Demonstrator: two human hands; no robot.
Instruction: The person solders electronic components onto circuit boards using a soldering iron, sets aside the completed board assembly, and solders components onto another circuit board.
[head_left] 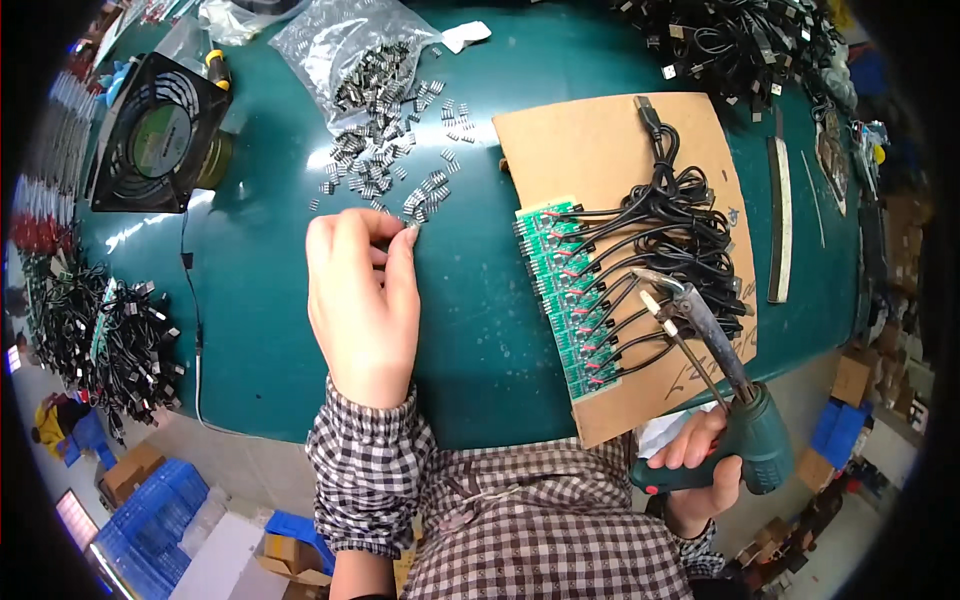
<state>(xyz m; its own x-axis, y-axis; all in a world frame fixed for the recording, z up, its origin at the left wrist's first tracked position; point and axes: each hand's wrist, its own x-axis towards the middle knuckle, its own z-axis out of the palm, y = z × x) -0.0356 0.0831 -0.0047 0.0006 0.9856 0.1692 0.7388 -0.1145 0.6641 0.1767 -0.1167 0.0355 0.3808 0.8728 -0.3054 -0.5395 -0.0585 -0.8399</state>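
Far left of frame: heap of black cables (105, 345) at the table edge, some hanging over. A snag with a sleeve could drag the lot onto the floor.

Upper left: black fan (160, 135) tilted up on the green table (480, 330), its cord running down toward the near edge. Looks like it could tip if the cord gets pulled.

Upper centre: clear bag (350, 50) lying open, small metal parts (390, 160) spilled out of it in a loose scatter. Left hand (362, 300) sits at the lower edge of that scatter, fingers curled, thumb and fingertips pinched at one part; too small to tell whether it's actually gripped. Risk: the parts are tiny and crowded, so picking up two at once or flicking neighbours off the table is likely.

Centre right: cardboard sheet (610, 150) carrying a row of green circuit boards (565, 300), each with red and black wires, plus a bundle of black cables (670, 225) lying on top. The sheet overhangs the near table edge, so pressure there could tip it.

Lower right: right hand (700, 455) closed around the grip of a green soldering gun (740, 420), tip and solder feed hovering just over the cable bundle beside the boards. Main hazard: eyes are on the left hand, so the tip could drift into cable insulation or cardboard and scorch it, or bridge pads.

Upper right: a further cable pile (740, 40), well apart.
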